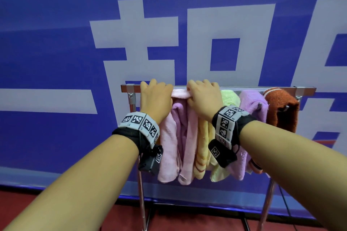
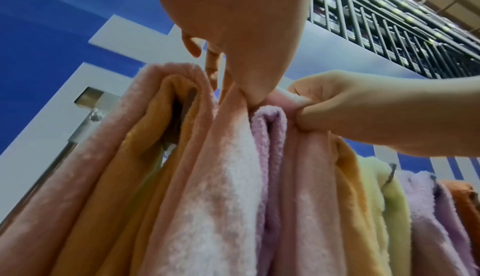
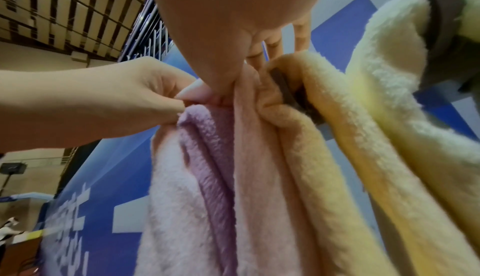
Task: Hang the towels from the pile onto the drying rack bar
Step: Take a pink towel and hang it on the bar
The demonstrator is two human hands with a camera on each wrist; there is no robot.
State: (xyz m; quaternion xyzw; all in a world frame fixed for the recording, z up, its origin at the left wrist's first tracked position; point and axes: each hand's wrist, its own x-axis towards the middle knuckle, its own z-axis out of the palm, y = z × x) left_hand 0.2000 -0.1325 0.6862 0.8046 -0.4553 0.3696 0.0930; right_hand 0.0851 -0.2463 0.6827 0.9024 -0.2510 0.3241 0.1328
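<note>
Straddling the drying rack bar (image 1: pixel 244 88), both hands work the top fold of the pale pink towel (image 1: pixel 181 93), which lies draped over the bar with its length hanging down on the near side, between an orange towel at the left end and the striped yellow towel (image 1: pixel 202 148) to its right. The left hand (image 1: pixel 155 95) has its fingers hooked over the bar's far side and its thumb pinching the pink cloth from below, as the left wrist view shows; the right hand (image 1: pixel 203 95) pinches the same fold just beside it, thumb pressed against curled fingers. A lilac towel (image 1: pixel 181 118) hangs folded directly under the gap between the hands. The bar's long axis runs left to right, so any spreading of the pink towel would, I judge, mean sliding the hands apart along it; the left hand has the little free bar near the bracket (image 1: pixel 130 90), while the right is crowded by the lime green towel (image 1: pixel 230 97), purple towel (image 1: pixel 253 103) and rust towel (image 1: pixel 281 110).
</note>
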